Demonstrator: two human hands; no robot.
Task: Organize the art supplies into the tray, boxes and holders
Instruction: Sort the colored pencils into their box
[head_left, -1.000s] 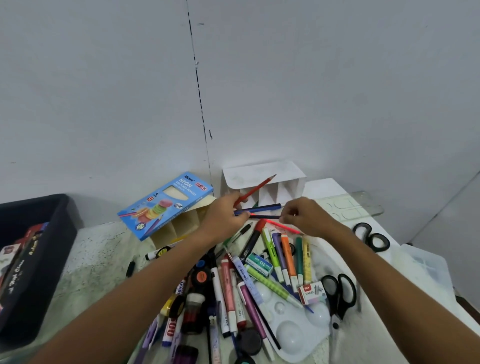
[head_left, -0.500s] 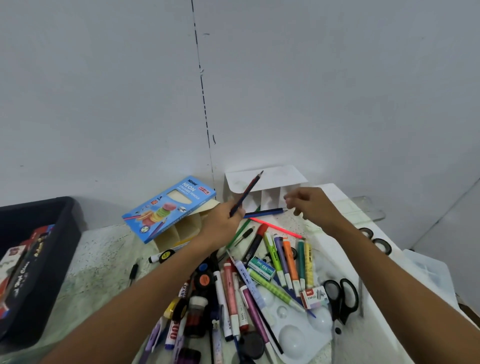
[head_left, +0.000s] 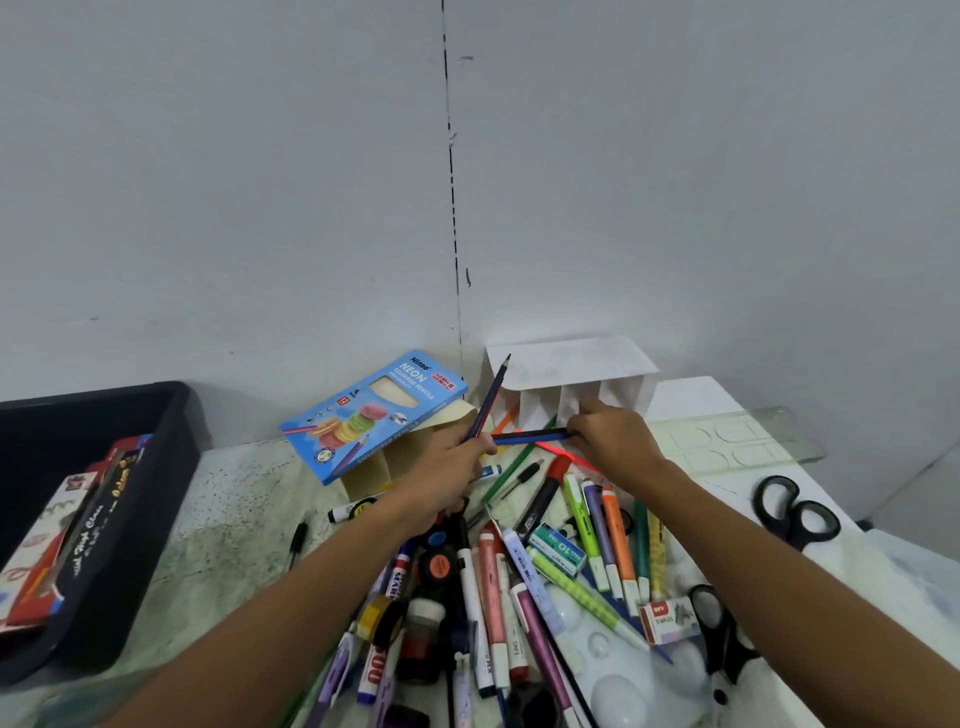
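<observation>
My left hand (head_left: 447, 470) grips a dark blue pencil (head_left: 491, 397) that points up and slightly right, its tip in front of the white divided holder (head_left: 571, 369) at the wall. My right hand (head_left: 615, 441) pinches the right end of a second blue pencil (head_left: 530, 435). This pencil lies level between my two hands, its left end at my left fingers. Under it a pink-red pencil (head_left: 569, 453) and a green pencil (head_left: 511, 467) lie on the table. A blue Neon coloured-pencil box (head_left: 374, 410) leans on a cream holder (head_left: 371, 475).
A heap of markers and highlighters (head_left: 519, 566) covers the table in front of me, partly over a white palette (head_left: 623, 691). A black tray (head_left: 156, 467) with boxes stands at the left. Two black scissors (head_left: 797, 512) (head_left: 724, 639), a staples box (head_left: 670, 618) and a clear stencil (head_left: 727, 441) lie at the right.
My left hand has tilted its pencil more upright. My right hand lifted away from the pile, then came back and took hold of the level blue pencil's end.
</observation>
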